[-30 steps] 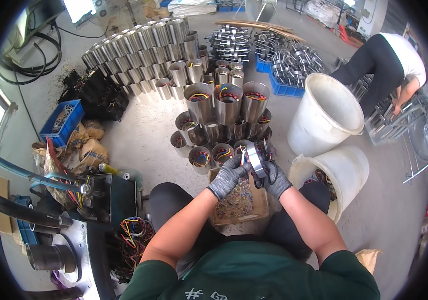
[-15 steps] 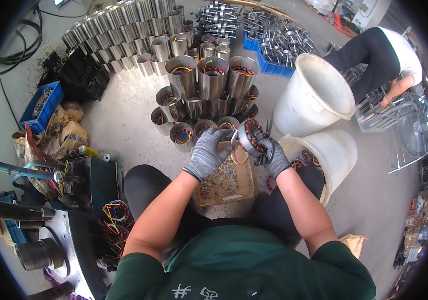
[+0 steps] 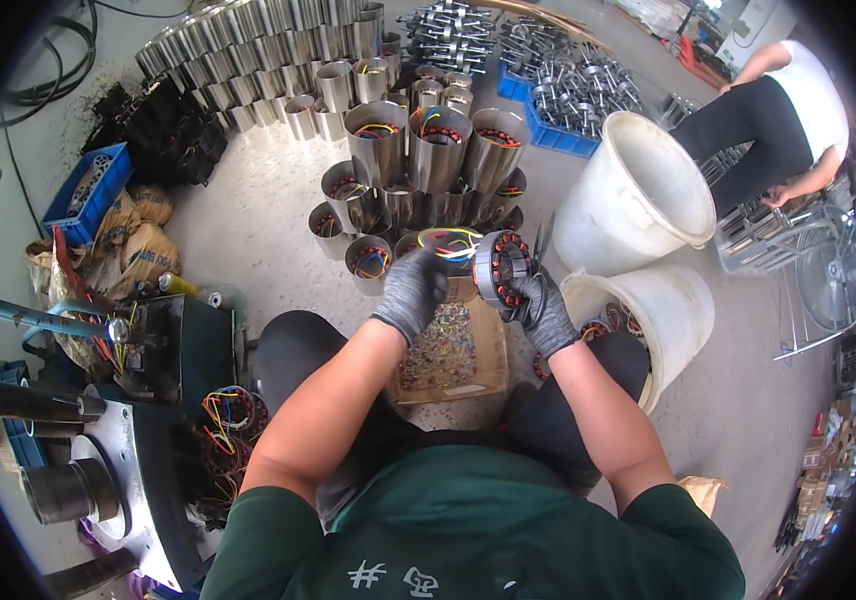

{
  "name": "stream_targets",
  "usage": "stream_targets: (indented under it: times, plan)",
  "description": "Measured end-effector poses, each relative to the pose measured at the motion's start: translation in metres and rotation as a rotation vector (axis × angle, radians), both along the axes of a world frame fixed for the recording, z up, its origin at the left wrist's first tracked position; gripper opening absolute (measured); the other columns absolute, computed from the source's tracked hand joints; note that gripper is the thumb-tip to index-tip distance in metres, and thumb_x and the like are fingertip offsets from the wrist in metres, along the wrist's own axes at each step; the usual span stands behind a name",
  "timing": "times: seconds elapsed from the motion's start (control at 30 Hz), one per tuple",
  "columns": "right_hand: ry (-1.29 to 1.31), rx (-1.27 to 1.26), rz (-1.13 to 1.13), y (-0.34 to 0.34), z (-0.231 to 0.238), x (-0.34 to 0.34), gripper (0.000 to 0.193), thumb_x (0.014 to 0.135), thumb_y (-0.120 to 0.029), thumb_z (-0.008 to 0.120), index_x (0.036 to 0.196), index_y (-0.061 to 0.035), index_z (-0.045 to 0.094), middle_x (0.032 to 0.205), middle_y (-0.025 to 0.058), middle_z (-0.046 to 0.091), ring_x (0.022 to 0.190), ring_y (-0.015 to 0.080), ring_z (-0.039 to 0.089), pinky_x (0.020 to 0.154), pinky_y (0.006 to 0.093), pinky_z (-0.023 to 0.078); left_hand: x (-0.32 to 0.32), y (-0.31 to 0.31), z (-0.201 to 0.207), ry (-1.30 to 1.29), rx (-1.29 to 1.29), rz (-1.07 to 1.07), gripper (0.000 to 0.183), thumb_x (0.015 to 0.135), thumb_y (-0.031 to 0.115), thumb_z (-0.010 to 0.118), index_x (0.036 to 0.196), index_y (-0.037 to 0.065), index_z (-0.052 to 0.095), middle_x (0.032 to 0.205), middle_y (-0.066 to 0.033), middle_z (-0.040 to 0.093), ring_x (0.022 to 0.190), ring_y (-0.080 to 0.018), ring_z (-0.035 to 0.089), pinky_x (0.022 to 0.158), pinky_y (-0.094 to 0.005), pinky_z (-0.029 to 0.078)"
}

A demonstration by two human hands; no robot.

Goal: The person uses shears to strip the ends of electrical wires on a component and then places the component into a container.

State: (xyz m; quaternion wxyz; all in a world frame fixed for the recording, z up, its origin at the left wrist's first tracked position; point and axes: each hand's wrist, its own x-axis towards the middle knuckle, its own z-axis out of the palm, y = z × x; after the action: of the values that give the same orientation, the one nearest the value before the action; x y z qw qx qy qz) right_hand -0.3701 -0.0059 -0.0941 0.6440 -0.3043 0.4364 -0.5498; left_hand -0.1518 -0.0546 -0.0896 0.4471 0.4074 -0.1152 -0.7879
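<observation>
Right hand (image 3: 548, 315), gloved, curls its fingers round a stator (image 3: 489, 272) at 12 o'clock, likely to steady it; dark snips (image 3: 540, 241) point upward there. Left hand (image 3: 414, 292), loosely curled at 11 o'clock, is by the stator's wires (image 3: 447, 234); whether it grips them, I cannot tell. Below sits a box (image 3: 491, 352) of scraps (image 3: 438, 352), apparently placed to catch them. At 2 o'clock, a tub (image 3: 683, 320) lies tipped, perhaps for easy reach. Beyond, at 12, cylinders (image 3: 437, 155) stand stacked.

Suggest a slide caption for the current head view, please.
Gloved right hand holds a metal ring, its coloured wires near the left hand, stacked metal cylinders beyond.
</observation>
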Motion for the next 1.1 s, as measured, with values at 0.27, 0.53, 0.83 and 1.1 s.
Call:
stream_targets:
  times: [0.27, 0.53, 0.83, 1.1]
  plan:
    - [0.007, 0.287, 0.014, 0.000, -0.028, -0.009, 0.042, 0.079, -0.004, 0.070, 0.120, -0.0060, 0.060, 0.100, 0.0122, 0.071, 0.078, 0.0246, 0.070, 0.055, 0.0394, 0.059, 0.026, -0.005, 0.028, 0.180, -0.286, 0.027, 0.020, 0.100, 0.028, 0.054, 0.109, 0.012, 0.061, 0.081, 0.0010, 0.061, 0.060, -0.0063, 0.054, 0.050, -0.0174, 0.043]
    - [0.106, 0.690, 0.222, 0.027, -0.053, -0.009, 0.039, 0.085, -0.027, 0.071, 0.114, -0.0066, 0.055, 0.090, 0.0156, 0.068, 0.070, 0.0321, 0.068, 0.055, 0.0451, 0.054, 0.015, 0.022, 0.030, 0.126, -0.419, -0.132, 0.028, 0.092, 0.023, 0.065, 0.114, 0.005, 0.061, 0.077, 0.0003, 0.059, 0.061, -0.0088, 0.053, 0.053, -0.0198, 0.043]
    - [0.118, 0.282, 0.185, 0.056, -0.001, 0.013, 0.060, 0.092, -0.016, 0.069, 0.144, -0.0125, 0.040, 0.101, 0.0089, 0.063, 0.088, 0.0212, 0.067, 0.073, 0.0322, 0.055, 0.033, 0.029, 0.004, -0.340, -0.270, -0.092, 0.011, 0.083, 0.005, 0.063, 0.093, 0.008, 0.064, 0.066, 0.0014, 0.055, 0.052, -0.0100, 0.049, 0.047, -0.0231, 0.040]
    - [0.118, 0.264, 0.412, 0.058, -0.008, 0.025, 0.053, 0.090, -0.027, 0.073, 0.135, -0.0091, 0.051, 0.093, 0.0050, 0.062, 0.078, 0.0163, 0.064, 0.065, 0.0290, 0.052, 0.052, 0.032, -0.003, -0.451, -0.256, -0.190, 0.016, 0.079, 0.009, 0.058, 0.090, 0.002, 0.066, 0.067, 0.0009, 0.055, 0.054, -0.0104, 0.047, 0.050, -0.0259, 0.038]
